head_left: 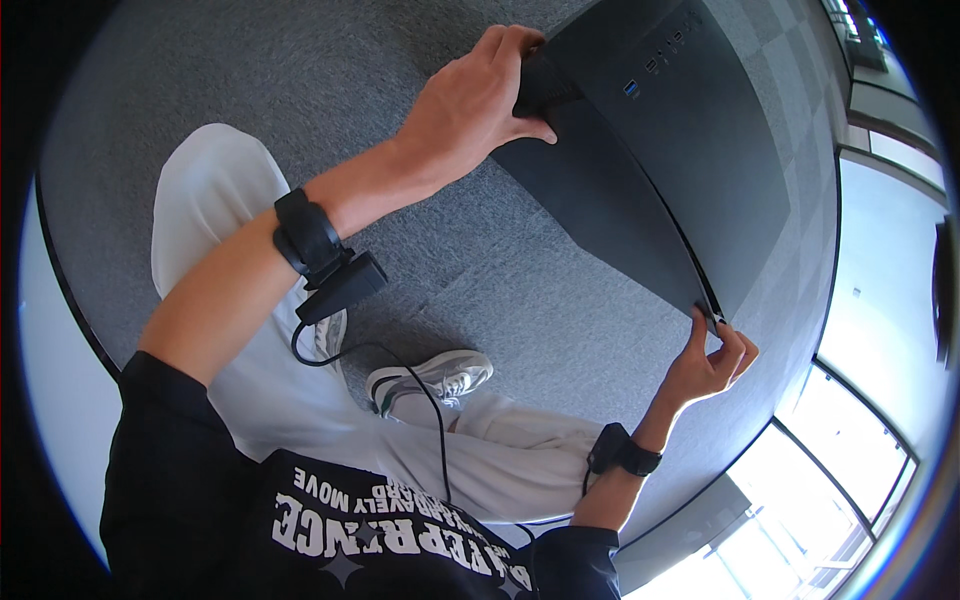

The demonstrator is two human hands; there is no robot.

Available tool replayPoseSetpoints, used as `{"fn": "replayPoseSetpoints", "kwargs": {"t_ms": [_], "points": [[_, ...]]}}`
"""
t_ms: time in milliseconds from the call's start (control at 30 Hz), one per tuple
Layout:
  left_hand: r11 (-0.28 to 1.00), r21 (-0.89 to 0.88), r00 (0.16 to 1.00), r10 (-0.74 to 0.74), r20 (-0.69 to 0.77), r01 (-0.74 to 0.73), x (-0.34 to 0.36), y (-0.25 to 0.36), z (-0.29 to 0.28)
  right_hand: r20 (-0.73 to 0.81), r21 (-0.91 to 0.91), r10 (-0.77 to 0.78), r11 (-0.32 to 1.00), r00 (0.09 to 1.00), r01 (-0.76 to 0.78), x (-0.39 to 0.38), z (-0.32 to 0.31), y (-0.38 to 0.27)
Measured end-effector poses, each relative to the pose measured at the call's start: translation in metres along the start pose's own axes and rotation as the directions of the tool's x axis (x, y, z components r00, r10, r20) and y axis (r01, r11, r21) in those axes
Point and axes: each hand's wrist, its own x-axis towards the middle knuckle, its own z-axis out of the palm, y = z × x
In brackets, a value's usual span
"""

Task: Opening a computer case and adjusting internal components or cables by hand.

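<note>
A dark computer case (710, 150) with a row of ports near its upper end lies at the upper right. Along its near side runs a black panel (590, 200), with a narrow gap showing at the lower right corner. My left hand (465, 110) grips the upper end of the panel, fingers over the edge and thumb on its face. At the lower corner, my right hand (715, 360) pinches the panel's edge by the gap. Both wrists wear black straps with devices; a cable hangs from the left device (340, 285).
My legs in pale trousers (230, 370) and a sneaker (430, 380) are on grey carpet (510, 260) below the case. A pale wall (880, 270) with a dark mounted object (940, 290) is at the right, and bright glazed panels (835, 430) show at the lower right.
</note>
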Motion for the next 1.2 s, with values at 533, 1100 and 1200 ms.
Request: {"fn": "replayPoseSetpoints", "kwargs": {"t_ms": [533,1100,1200], "points": [[0.999,0.039,1.0,-0.001,0.013,0.001,0.0,-0.005,0.005,-0.053,-0.21,0.127,0.968,0.99,-0.136,0.01,0.0,-0.014],[0.996,0.023,0.996,0.089,-0.025,-0.089,-0.001,-0.01,0.005,0.27,0.156,0.576,0.764,0.771,-0.626,-0.007,0.023,-0.009],[1.0,0.004,1.0,0.013,0.023,-0.013,-0.001,-0.006,0.005,0.239,0.157,0.57,0.776,0.786,-0.61,-0.003,0.02,-0.013]]}}
